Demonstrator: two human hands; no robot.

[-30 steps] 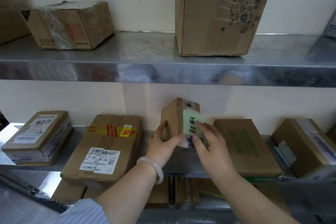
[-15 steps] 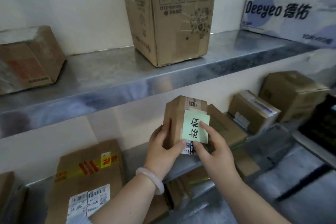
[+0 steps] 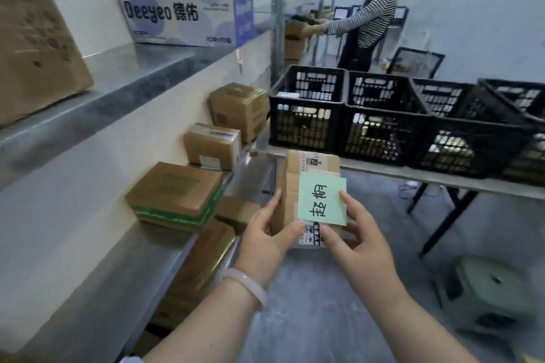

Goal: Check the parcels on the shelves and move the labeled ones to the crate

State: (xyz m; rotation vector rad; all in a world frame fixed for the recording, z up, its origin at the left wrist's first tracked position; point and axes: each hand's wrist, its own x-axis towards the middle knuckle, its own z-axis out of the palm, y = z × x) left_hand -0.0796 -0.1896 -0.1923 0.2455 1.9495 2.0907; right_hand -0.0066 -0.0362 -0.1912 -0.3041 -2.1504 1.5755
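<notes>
I hold a small brown cardboard parcel (image 3: 295, 183) upright in front of me, off the shelf. A green handwritten sticky note (image 3: 321, 199) covers its front. My left hand (image 3: 265, 242) grips its left side and lower edge. My right hand (image 3: 356, 242) holds its right side and bottom, thumb on the note's edge. Beyond the parcel, a row of black slatted plastic crates (image 3: 383, 127) stands on a metal table (image 3: 442, 180). More brown parcels lie on the lower shelf (image 3: 118, 283) at left, such as one with green tape (image 3: 174, 194).
The upper shelf (image 3: 124, 79) carries a large carton (image 3: 32, 50) and a white-and-blue box (image 3: 188, 19). Another person (image 3: 365, 9) works at racks behind the crates. A green stool (image 3: 495, 292) stands on the grey floor at lower right.
The parcel has come off the lower shelf in both hands. My view has swung right, away from the wall shelves, and the crates on the table have come into sight.
</notes>
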